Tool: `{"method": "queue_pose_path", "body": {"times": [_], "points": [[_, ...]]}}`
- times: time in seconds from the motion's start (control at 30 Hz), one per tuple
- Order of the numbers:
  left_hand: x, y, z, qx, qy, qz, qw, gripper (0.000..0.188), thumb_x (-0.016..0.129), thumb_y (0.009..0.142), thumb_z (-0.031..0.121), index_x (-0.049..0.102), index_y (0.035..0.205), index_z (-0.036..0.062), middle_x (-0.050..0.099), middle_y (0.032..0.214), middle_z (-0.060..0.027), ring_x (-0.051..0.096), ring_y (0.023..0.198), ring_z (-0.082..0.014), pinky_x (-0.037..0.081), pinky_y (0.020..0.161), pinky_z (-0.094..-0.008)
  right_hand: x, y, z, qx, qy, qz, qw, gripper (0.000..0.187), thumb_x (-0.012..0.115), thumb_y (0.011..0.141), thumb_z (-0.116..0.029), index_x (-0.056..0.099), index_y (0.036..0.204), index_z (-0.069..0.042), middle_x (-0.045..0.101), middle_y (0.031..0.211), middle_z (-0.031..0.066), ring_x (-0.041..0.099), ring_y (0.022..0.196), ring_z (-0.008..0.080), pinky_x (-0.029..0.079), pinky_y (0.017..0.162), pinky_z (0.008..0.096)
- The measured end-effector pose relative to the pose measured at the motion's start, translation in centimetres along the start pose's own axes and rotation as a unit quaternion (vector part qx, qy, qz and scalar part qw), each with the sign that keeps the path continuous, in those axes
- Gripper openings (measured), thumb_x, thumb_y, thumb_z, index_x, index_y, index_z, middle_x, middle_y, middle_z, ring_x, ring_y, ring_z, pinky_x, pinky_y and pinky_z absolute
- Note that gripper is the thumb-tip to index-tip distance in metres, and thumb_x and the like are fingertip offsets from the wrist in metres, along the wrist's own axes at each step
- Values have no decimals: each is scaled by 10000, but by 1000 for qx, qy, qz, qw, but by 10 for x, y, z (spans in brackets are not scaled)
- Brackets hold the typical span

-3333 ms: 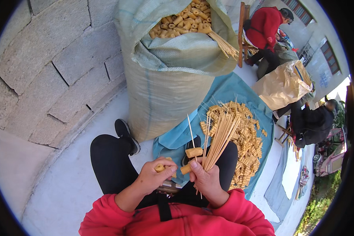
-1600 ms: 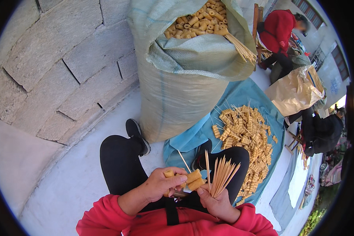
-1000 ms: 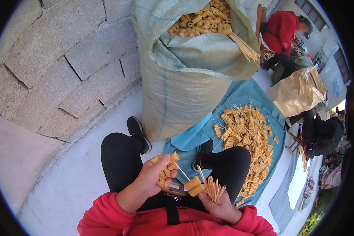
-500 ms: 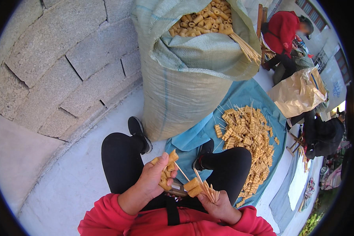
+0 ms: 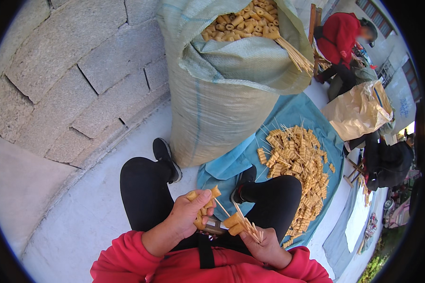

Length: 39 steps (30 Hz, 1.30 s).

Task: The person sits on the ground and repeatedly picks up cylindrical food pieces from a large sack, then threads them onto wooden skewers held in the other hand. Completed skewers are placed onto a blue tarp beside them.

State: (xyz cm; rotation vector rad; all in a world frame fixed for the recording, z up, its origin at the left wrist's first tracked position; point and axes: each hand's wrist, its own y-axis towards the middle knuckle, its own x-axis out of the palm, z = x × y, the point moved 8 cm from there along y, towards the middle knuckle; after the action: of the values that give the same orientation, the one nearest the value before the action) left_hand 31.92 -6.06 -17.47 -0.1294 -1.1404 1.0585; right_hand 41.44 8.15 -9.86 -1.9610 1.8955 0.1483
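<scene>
the left hand [image 5: 185, 216] has its fingers clamped on several loose tubes [image 5: 192, 195], tan and hollow, one of them poking out past the thumb. the right hand [image 5: 267, 246] has its fingers clamped on a bundle [image 5: 254, 232] of thin pale sticks, tips fanned up and toward the left. two threaded tubes [image 5: 232, 220] lie side by side just beside the right thumb; a single stick [image 5: 221, 206] runs from them up to the left hand. both hands are above the lap, between the black-clad knees.

ahead stands a big pale sack [image 5: 217, 113], open at the top and full of more tubes [image 5: 243, 21], with a sheaf [image 5: 293, 55] of sticks at its right edge. to its right, a heap [image 5: 300, 165] of skewered tubes lies on a blue cloth [image 5: 222, 172].
</scene>
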Motion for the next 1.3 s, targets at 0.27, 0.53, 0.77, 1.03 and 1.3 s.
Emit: {"method": "queue_pose_path", "body": {"times": [0.27,0.53,0.77,1.03,1.3], "points": [[16,-8,-31,-60,141,-85,985,339,620,876,278,594,1051,-11,567,726,-44,481,509,-60,378,438,-177,0,5,1,-10,-20,12,1000,54,603,847,-58,595,867,-9,569,665,115,595,570,212,451,521,288],[9,-6,29,75,106,-103,986,350,510,878,58,504,1214,-39,564,797,-112,518,606,-112,388,452,-197,-6,-9,23,150,112,-62,980,173,586,894,-124,630,1006,0,581,675,12,504,559,93,411,520,237],[1,-10,44,52,180,-141,972,265,491,903,140,583,1062,-51,563,714,-92,496,544,-102,380,457,-206,-1,-7,11,140,120,-132,974,179,581,902,-140,631,979,14,578,667,20,488,593,69,421,560,232],[-3,-6,33,-13,368,-185,911,243,550,884,152,631,1043,-13,584,716,-50,510,565,-83,397,481,-206,1,-3,8,141,78,-176,971,153,590,895,-137,634,921,7,566,637,35,473,585,69,419,548,230],[6,-1,37,63,370,-140,916,291,563,899,212,603,1118,25,587,739,-36,494,584,-66,394,498,-184,10,-6,9,81,34,-91,992,99,611,859,-94,616,913,-11,615,703,111,608,623,147,461,572,247]]}}
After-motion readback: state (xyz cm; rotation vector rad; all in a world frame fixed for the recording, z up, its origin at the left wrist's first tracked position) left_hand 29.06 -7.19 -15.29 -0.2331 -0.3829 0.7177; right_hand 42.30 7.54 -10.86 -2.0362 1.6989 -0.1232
